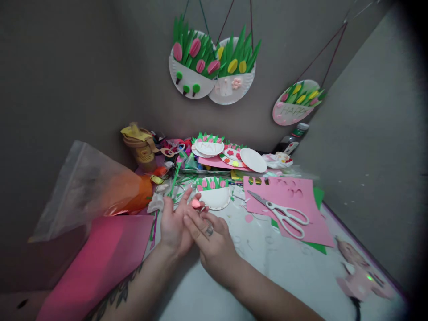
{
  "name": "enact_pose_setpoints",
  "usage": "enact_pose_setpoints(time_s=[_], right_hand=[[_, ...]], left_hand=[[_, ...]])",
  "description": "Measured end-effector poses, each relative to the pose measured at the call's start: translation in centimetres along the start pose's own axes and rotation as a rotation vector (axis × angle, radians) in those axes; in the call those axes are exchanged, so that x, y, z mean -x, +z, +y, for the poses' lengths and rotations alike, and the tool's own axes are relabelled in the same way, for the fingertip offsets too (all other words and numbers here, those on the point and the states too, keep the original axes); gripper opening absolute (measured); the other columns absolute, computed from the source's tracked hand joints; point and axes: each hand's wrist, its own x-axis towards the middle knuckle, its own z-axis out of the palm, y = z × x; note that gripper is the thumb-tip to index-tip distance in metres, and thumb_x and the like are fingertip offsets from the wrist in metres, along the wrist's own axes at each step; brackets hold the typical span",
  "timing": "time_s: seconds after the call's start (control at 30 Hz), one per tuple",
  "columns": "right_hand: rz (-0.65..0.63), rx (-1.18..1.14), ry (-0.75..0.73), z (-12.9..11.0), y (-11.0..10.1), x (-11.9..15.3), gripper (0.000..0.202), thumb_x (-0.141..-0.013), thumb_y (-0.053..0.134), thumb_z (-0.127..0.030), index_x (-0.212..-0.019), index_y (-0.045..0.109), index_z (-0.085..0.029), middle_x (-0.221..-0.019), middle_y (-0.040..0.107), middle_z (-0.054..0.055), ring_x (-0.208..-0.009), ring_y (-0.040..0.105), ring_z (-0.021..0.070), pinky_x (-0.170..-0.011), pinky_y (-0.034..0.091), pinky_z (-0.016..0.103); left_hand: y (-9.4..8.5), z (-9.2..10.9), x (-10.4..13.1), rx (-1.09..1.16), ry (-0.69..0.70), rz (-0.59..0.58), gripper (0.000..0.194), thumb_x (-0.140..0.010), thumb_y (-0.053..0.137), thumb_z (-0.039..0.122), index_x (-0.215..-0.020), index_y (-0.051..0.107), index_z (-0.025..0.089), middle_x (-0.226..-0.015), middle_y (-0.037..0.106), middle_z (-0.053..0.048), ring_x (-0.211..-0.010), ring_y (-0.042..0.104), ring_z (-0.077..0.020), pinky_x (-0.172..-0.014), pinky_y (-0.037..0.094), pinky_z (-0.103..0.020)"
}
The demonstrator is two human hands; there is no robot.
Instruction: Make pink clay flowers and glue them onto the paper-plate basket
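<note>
My left hand [176,227] is palm up at the middle of the white table [261,272], its fingers apart. Across its palm and fingers lies my right hand [216,240], fingers extended, with a ring on one of them. A small pink piece [195,203] shows at the fingertips of my left hand; which fingers bear it is hard to make out. Just beyond the hands lies a white paper-plate pocket [217,198] with green paper grass and pink paper tulips. White-handled scissors [287,216] rest on pink paper [301,189] to the right.
Decorated plates [253,159] and craft scraps are piled at the back. A clear bag with orange content [125,194], pink sheets [110,249] and a brown cup [142,149] are on the left. Plate baskets [194,84] hang on the wall. A pink device [359,278] sits at right.
</note>
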Motion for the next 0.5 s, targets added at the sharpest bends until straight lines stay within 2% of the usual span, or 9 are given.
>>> enact_pose_setpoints(time_s=[0.13,0.27,0.33,0.4,0.5], right_hand=[[-0.017,-0.037,-0.054,-0.02,0.08,0.07,0.062,-0.08,0.041,-0.004,-0.14,0.042,-0.017,-0.138,0.052,0.003,-0.108,0.048,0.0251,-0.083,0.043,0.04],[0.001,-0.068,0.005,-0.2,0.14,0.06,0.067,-0.078,0.041,-0.004,-0.143,0.036,-0.017,-0.14,0.05,0.005,-0.114,0.045,0.0267,-0.084,0.043,0.042],[-0.006,-0.065,0.019,-0.29,0.1,0.1,0.067,-0.078,0.039,-0.002,-0.144,0.035,-0.016,-0.141,0.047,0.004,-0.111,0.046,0.0263,-0.084,0.043,0.042],[-0.01,-0.077,-0.035,-0.35,0.05,0.12,0.063,-0.079,0.038,-0.001,-0.141,0.04,-0.016,-0.141,0.049,0.002,-0.108,0.048,0.0252,-0.084,0.042,0.042],[0.015,-0.068,-0.047,-0.25,0.06,0.06,0.056,-0.083,0.038,-0.002,-0.137,0.045,-0.016,-0.139,0.05,0.001,-0.112,0.047,0.0249,-0.085,0.042,0.04]], left_hand=[[-0.14,0.19,-0.15,0.049,0.122,-0.079,0.058,-0.087,0.026,0.065,-0.103,0.057,0.018,-0.092,0.058,-0.008,-0.075,0.059,-0.0181,-0.076,0.052,-0.038],[-0.25,0.28,-0.23,-0.003,0.007,-0.034,0.058,-0.088,0.026,0.064,-0.109,0.056,0.019,-0.098,0.059,-0.01,-0.077,0.06,-0.0193,-0.076,0.052,-0.039],[-0.18,0.39,-0.26,0.01,0.076,-0.058,0.057,-0.088,0.028,0.064,-0.107,0.056,0.019,-0.096,0.058,-0.009,-0.077,0.059,-0.0192,-0.077,0.052,-0.039],[-0.1,0.4,-0.26,0.036,0.141,-0.087,0.057,-0.087,0.027,0.065,-0.103,0.056,0.019,-0.092,0.058,-0.008,-0.076,0.059,-0.0184,-0.078,0.052,-0.039],[-0.04,0.16,-0.15,-0.001,0.049,-0.042,0.058,-0.088,0.023,0.064,-0.106,0.055,0.019,-0.096,0.058,-0.009,-0.075,0.06,-0.0185,-0.075,0.053,-0.038]])
